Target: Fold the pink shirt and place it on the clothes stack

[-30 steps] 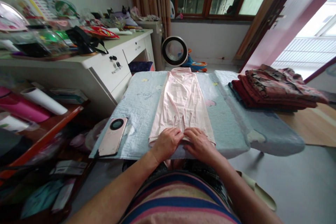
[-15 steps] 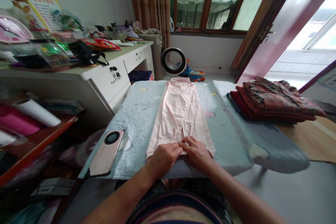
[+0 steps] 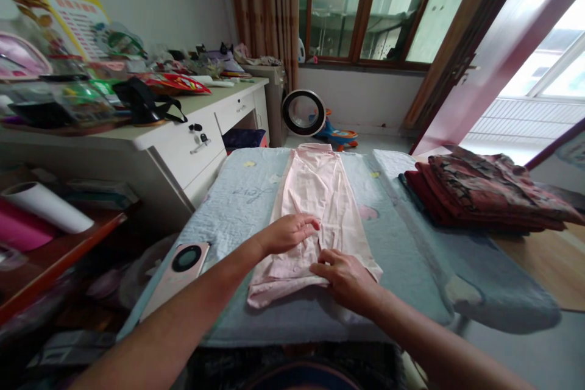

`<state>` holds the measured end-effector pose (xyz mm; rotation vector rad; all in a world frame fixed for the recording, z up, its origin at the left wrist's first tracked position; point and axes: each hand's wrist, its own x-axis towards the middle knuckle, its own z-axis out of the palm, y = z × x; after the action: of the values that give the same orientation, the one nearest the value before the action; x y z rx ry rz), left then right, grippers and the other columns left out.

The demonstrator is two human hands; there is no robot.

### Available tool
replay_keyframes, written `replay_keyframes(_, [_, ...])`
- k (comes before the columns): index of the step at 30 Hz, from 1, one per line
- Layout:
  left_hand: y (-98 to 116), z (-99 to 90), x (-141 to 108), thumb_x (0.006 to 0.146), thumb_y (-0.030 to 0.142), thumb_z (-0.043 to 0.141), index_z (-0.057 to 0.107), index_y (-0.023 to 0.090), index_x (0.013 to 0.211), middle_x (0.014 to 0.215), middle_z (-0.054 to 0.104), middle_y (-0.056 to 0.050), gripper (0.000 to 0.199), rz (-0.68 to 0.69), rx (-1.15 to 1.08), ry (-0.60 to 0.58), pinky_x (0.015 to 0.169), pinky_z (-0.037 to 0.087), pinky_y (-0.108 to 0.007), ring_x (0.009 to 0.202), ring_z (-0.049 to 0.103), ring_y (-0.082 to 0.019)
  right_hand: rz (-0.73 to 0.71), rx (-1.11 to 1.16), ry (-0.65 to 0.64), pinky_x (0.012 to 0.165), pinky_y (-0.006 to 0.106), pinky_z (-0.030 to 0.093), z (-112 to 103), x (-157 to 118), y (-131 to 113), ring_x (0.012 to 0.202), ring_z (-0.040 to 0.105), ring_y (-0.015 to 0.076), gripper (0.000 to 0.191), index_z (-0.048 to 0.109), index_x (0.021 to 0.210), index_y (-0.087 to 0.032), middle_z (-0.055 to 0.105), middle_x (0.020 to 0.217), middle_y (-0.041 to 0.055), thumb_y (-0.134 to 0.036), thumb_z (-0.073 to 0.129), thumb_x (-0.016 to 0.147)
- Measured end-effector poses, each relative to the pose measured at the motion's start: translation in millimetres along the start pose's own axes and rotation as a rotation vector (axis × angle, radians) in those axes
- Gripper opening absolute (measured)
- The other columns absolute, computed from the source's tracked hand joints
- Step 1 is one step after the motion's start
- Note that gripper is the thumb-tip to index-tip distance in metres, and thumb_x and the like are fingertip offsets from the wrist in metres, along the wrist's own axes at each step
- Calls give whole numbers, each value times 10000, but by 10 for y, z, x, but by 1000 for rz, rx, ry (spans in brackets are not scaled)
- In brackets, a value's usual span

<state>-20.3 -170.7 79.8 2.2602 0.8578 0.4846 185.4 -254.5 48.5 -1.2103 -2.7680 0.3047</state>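
Observation:
A pale pink long shirt (image 3: 315,180) lies folded lengthwise on the light blue cloth, its collar end away from me. My right hand (image 3: 347,277) is at the near end, fingers curled and thumb closed on the fabric. My left hand (image 3: 290,233) is over the lower middle of the shirt with its fingers stretched out to the right, holding nothing; whether it touches the fabric I cannot tell. Below it, the near left corner is turned up in a slanted fold.
The blue patterned cloth (image 3: 228,207) covers the table. A pink phone (image 3: 192,262) lies at left, partly behind my left forearm. Folded dark red clothes (image 3: 484,195) are stacked at right. A cluttered white desk (image 3: 178,152) and a round black-rimmed fan (image 3: 304,113) stand beyond.
My left hand has let go of the near edge and lifted up and away, fingers straightened. My right hand stays at the edge. The near left end of the shirt now slants toward me.

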Motion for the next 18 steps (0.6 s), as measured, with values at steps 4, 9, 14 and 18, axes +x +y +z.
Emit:
replay_keyframes(4, [-304, 243, 327, 953, 208, 468, 656, 192, 1119, 1360, 606, -82, 251, 111, 180, -105, 1125, 356, -402, 1363, 451, -208, 8, -5, 5, 702, 245, 405, -112, 20, -28, 855, 571, 165, 209, 660, 955, -236, 618, 956, 34, -108, 555, 828])
replay_keyframes(9, [-460, 419, 415, 921, 172, 531, 640, 244, 1194, 1323, 636, -60, 302, 219, 271, -259, 1159, 306, -438, 1339, 483, -194, 0, 22, 21, 728, 251, 415, -181, 49, -4, 900, 583, 173, 208, 652, 940, -234, 625, 974, 33, -100, 538, 829])
replay_keyframes(14, [-473, 368, 582, 942, 208, 515, 594, 241, 1280, 1430, 558, -85, 349, 192, 324, -248, 1151, 309, -469, 1384, 439, -214, -19, 51, -13, 693, 252, 398, -255, 112, 24, 846, 579, 168, 168, 645, 906, -223, 629, 933, 33, -121, 535, 831])
replay_keyframes(18, [-484, 482, 837, 971, 286, 481, 519, 213, 1387, 1523, 449, -89, 424, 276, 371, -223, 1181, 271, -398, 1447, 340, -198, -15, 94, -12, 669, 257, 378, -276, 144, 28, 817, 567, 163, 146, 638, 870, -220, 629, 918, 29, -128, 537, 819])
